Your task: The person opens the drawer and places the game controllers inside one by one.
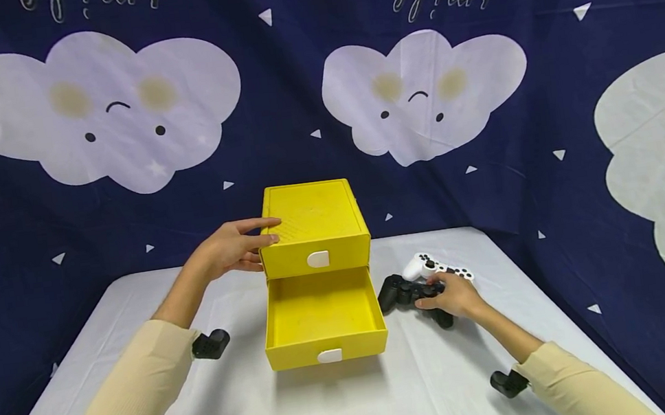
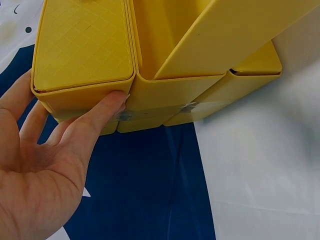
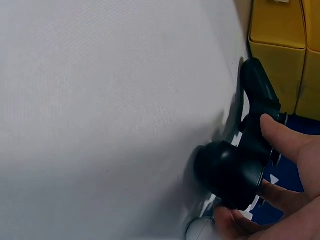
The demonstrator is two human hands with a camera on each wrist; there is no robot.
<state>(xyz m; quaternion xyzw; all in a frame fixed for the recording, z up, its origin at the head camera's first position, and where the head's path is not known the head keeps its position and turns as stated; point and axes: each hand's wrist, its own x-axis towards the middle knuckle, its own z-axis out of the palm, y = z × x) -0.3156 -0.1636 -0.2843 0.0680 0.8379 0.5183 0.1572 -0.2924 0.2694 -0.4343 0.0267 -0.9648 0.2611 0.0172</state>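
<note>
Lower drawer (image 1: 295,356): already pulled out
Left hand (image 1: 233,249): grip unclenched, touching yellow cabinet (image 1: 314,206)
Right hand (image 1: 457,294): grip pinching black controller (image 1: 402,292)
White controller (image 1: 416,266): outside drawer, like black

Head view downward, wrist views close, drawer unit (image 1: 319,278) shared

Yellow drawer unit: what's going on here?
A person has their left hand on the upper left of the yellow drawer unit. Its top drawer is closed; the drawer below is pulled out. Their right hand grips a black game controller beside the unit, outside the drawer. A white game controller lies just behind it.
</note>
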